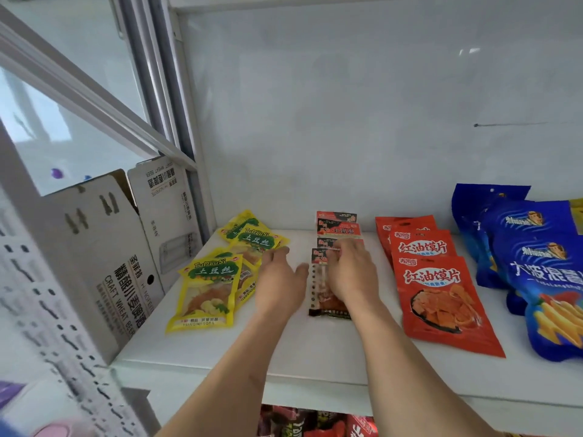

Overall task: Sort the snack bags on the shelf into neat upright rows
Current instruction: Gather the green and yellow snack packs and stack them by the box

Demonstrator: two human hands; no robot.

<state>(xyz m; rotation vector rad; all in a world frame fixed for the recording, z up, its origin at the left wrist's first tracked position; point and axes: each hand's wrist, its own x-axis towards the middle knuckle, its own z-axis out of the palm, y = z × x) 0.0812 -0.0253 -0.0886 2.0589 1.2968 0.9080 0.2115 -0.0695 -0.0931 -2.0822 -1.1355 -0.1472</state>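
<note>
Shelf: we see a white flat shelf board point(284, 351) with a white back wall; all the bags lie flat on it in rows running from the front edge toward the back.
Yellow bags: glossy yellow plastic snack bags with green lettering point(206, 291) lie overlapping near the shelf's left edge, loosely fanned.
Dark red packets: small dark red and black snack packets point(337, 228) form a middle row; the front one, with a clear window, lies under the right hand.
Orange-red bags: three orange-red foil bags with white lettering point(438, 294) overlap in a row right of the middle.
Blue bags: large blue foil bags showing fries point(536, 263) sit at the shelf's right edge.
Left hand: our left hand point(279, 279) rests on the bare shelf between the yellow bags and the packets, fingers relaxed, gripping nothing.
Right hand: our right hand point(350, 269) lies on the front packet, fingertips curled, pinching its top edge.
Box: a white cardboard beer carton point(104, 257) stands left of the shelf.
</note>
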